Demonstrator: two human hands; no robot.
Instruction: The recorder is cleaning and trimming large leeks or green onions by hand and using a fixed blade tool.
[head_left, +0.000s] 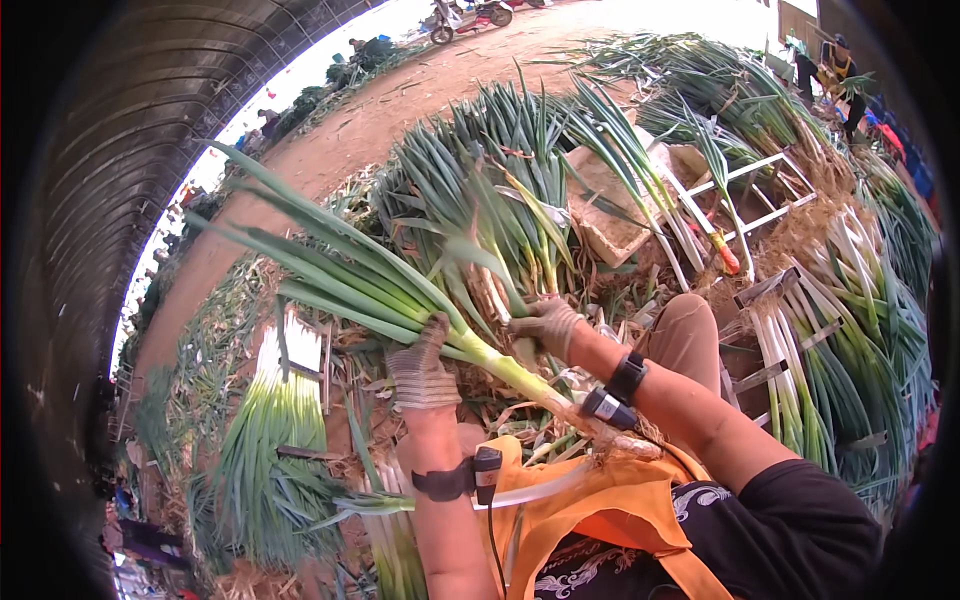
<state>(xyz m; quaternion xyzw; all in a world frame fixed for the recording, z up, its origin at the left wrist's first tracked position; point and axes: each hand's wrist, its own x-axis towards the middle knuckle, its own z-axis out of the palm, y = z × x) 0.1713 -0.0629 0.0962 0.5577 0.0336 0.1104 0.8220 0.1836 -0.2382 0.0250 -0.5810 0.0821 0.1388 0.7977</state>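
Observation:
A long green onion [510, 372] lies slantwise across my lap, its leaves fanning to the upper left and its rooty end near the orange apron [590, 500]. My left hand [424, 368], in a striped grey glove, is closed around it where the leaves meet the pale stalk. Just above the stalk, my gloved right hand [548, 326] is closed on a loose green leaf [488, 268], which is blurred by motion. Part of the right fingers is hidden. Beyond that hand stands a thick bunch of untrimmed green onions [490, 190].
Trimmed green onions [280, 450] lie in a metal rack at the left. More bundles [810, 350] rest in racks at the right. A white frame [745, 195] and a foam box [605, 205] stand ahead. Another person [838, 75] works at the far right.

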